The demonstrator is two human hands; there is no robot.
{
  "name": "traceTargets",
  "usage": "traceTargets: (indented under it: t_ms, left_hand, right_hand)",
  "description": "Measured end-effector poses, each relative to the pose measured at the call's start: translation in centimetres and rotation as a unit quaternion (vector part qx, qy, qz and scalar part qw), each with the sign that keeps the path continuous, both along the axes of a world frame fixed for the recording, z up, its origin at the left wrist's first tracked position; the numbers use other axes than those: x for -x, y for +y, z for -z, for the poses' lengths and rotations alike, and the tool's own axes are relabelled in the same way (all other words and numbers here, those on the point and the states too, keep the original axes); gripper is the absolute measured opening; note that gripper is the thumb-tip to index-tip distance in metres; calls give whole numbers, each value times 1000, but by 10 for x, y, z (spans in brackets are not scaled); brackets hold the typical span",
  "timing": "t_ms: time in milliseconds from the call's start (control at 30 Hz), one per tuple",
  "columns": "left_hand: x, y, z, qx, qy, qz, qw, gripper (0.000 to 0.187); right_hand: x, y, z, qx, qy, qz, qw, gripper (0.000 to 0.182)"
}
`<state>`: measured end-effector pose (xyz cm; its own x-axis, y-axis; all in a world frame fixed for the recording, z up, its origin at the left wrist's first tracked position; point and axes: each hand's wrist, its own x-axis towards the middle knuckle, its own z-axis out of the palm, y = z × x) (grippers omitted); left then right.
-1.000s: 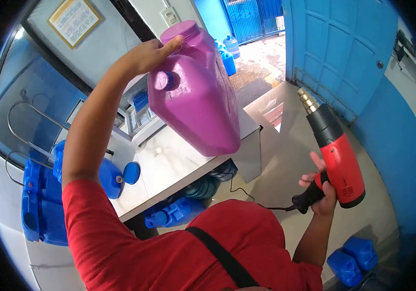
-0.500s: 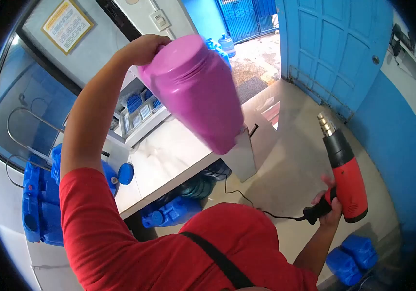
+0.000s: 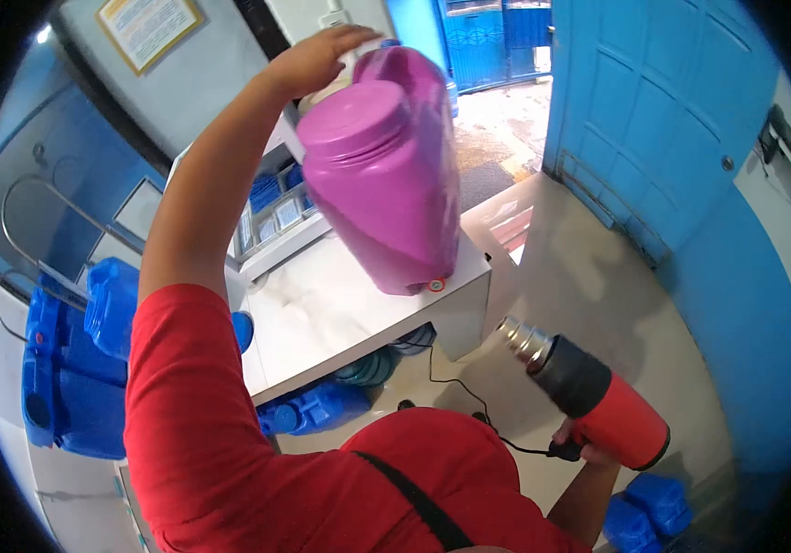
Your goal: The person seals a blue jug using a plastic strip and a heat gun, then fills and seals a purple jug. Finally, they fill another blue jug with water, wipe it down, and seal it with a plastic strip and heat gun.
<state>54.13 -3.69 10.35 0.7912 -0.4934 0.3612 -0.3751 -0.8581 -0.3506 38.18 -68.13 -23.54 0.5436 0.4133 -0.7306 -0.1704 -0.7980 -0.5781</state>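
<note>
A pink plastic jug (image 3: 382, 194) with a wide screw lid (image 3: 354, 120) stands upright on the white counter (image 3: 322, 304), close to its right end. Over the jug's far upper side reaches my left hand (image 3: 326, 60), its fingers stretched out near the moulded handle and a small blue cap (image 3: 390, 43). My right hand (image 3: 589, 447) grips a red and black heat gun (image 3: 612, 410) by its handle, low on the right. Its metal nozzle (image 3: 525, 341) points up and left toward the jug. A black cord (image 3: 455, 380) runs from the handle to beneath the counter.
Blue water containers (image 3: 73, 378) stand at the left by a curved metal tap. More blue jugs lie under the counter (image 3: 326, 405) and on the floor (image 3: 646, 511) at lower right. Behind the pink jug is a compartment tray (image 3: 280, 221). A blue door (image 3: 649, 111) stands open.
The pink jug has turned and come down onto the counter, and my left hand has loosened from its handle. The heat gun has swung leftward, its nozzle now tilted toward the jug.
</note>
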Motion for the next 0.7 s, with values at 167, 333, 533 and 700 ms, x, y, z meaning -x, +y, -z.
traceTargets:
  t_ms: [167,333,533,700]
  left_hand:
    - [109,107,16,158,-105,-222,956,46]
    - [152,182,67,314,-134,-307,889,67]
    - [164,181,63,356,29,-337,871,58]
    - [288,123,107,679,-393,-110,610,35]
  right_hand:
    - [7,117,4,-357,68,-159,918,74]
    - [88,438,124,-424,432,-69,793,65]
    - [17,337,-158,-612,-92,-219,754,65]
    - [50,425,-222,-567,-439,-231,657,49]
